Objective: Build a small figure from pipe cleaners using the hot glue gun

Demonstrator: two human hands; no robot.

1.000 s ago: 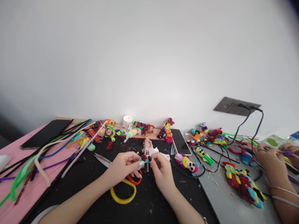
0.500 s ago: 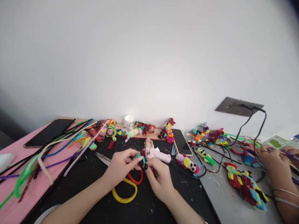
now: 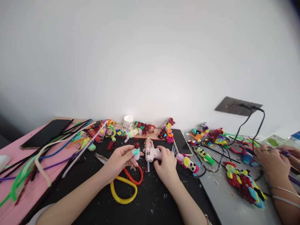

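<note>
Between the thumb and fingers of my left hand (image 3: 120, 162) is a small pipe-cleaner piece (image 3: 136, 152) with a dark red top, a teal band and a pale lower part. My right hand (image 3: 167, 164) is closed around the handle of a pale pink hot glue gun (image 3: 152, 153), which lies on the black mat. A clear glue stick (image 3: 148, 166) shows at the gun's near side. Below my left hand lie scissors (image 3: 124, 190) with one yellow and one red handle loop, their blades partly hidden.
Pipe cleaners (image 3: 43, 159) cover the pink board at left, beside a dark phone (image 3: 47, 134). Finished pipe-cleaner figures (image 3: 167, 130) and a paper cup (image 3: 128, 122) line the wall. Another phone (image 3: 179, 142) lies behind the gun. At right, another person's hands (image 3: 274, 159) work near cables and figures (image 3: 245, 186).
My right hand has left the small piece and moved right onto the glue gun's handle. My left hand keeps the piece, now turned with its red top up.
</note>
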